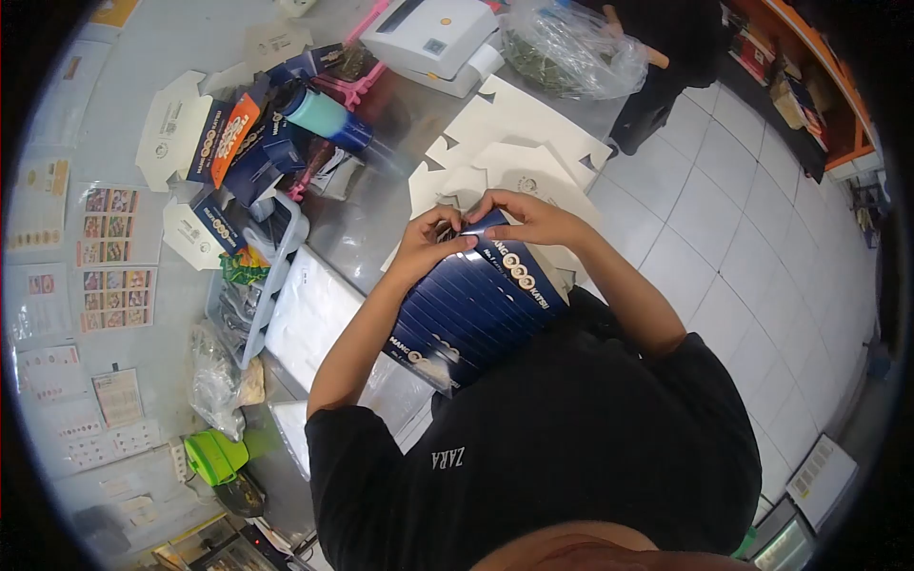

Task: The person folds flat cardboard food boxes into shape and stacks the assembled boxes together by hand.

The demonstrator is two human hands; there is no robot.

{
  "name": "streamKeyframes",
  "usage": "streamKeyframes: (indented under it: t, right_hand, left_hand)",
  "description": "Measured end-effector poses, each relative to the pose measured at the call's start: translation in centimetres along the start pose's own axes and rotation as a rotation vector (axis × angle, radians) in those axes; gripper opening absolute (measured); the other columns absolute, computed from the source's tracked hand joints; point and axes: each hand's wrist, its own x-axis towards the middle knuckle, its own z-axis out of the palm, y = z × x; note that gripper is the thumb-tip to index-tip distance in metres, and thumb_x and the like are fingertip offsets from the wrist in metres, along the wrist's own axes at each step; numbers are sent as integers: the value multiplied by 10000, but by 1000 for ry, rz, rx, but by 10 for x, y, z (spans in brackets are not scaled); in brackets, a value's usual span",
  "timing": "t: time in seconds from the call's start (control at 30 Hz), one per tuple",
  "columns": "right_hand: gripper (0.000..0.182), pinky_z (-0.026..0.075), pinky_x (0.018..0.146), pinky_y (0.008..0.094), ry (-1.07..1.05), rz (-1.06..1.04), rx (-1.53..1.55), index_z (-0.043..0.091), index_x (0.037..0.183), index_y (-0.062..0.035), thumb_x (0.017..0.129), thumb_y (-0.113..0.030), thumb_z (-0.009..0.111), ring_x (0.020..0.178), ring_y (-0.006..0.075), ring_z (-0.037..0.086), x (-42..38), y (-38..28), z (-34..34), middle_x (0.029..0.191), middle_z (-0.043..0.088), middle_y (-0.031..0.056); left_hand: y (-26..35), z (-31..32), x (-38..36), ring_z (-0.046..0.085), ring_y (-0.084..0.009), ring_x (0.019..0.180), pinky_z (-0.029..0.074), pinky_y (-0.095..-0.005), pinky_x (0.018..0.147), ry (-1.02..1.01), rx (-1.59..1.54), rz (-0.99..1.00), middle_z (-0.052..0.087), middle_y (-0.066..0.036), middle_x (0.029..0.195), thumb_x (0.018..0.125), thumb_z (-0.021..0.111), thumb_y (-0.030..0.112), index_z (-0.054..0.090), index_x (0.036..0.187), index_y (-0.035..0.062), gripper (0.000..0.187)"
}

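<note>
Your left hand [426, 245] and right hand [526, 221], fingers curled, gripped the upper edge of the fanned navy carton stack [464, 303], close against your black shirt [562, 428]. Its front carton's lettered strip ran lengthwise from 11 toward 5 o'clock. Pale flat cartons [519, 119] lay beyond on the tabletop [386, 224] at 12 o'clock, the grey-blue basket [259, 328] at 9.

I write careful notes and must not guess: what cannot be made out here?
All in the head view:
- Co-worker: head cut off by top edge.
- Wall sheets: text too small.
- Blue carton stack: partly hidden by black shirt.
- Left hand, right hand: fingers cover the grip.
</note>
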Motion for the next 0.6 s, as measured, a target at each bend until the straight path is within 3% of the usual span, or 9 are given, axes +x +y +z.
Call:
streamKeyframes:
  t: [0.17, 0.27, 0.4, 0.43, 0.57, 0.6]
  right_hand:
    - [228, 359, 990, 302, -27, 54, 57, 589, 1037, -38, 826, -70, 669, 1094, 159, 527, -11, 1, -11, 1092, 610, 77]
    - [214, 362, 993, 303, -60, 96, 104, 607, 1013, -30, 812, -45, 679, 1087, 158, 535, -12, 1, -16, 1081, 617, 78]
    - [231, 379, 965, 290, -67, 51, 40, 617, 1005, -16, 797, -67, 704, 1060, 143, 542, -7, -1, -9, 1050, 626, 70]
    - [236, 380, 959, 286, -75, 65, 41, 619, 1010, -15, 798, -73, 704, 1056, 142, 543, -4, -1, -8, 1053, 625, 69]
    - [233, 365, 967, 282, -104, -17, 85, 625, 1009, -15, 799, -78, 702, 1056, 144, 544, -1, -5, -4, 1073, 619, 69]
    - [231, 351, 988, 293, -94, 52, 103, 627, 1004, -16, 793, -69, 703, 1059, 157, 547, -4, -7, -4, 1062, 625, 73]
  left_hand:
    - [-1, 4, 5, 518, -122, 947, 366, -253, 877, -48, 22, -43, 570, -13, 961, 774, 698, 25, 586, 923, 46, 187]
    - [-8, 5, 5, 521, -110, 928, 373, -240, 852, -53, 81, 26, 582, -15, 949, 804, 663, 30, 599, 937, 32, 147]
    - [-4, -2, 12, 529, -78, 737, 390, -216, 665, -31, 73, -153, 602, 10, 784, 877, 603, 148, 615, 928, 30, 129]
    - [-7, -3, 18, 522, -77, 711, 388, -215, 651, -58, 106, -45, 596, 0, 747, 871, 604, 152, 627, 860, 19, 136]
    - [-6, -26, 39, 484, -90, 674, 360, -245, 619, -298, 349, -36, 559, -19, 693, 875, 572, 163, 602, 700, 2, 240]
    - [1, -12, 35, 454, -86, 622, 337, -253, 579, -255, 413, 113, 534, -18, 643, 905, 553, 198, 560, 631, 5, 335]
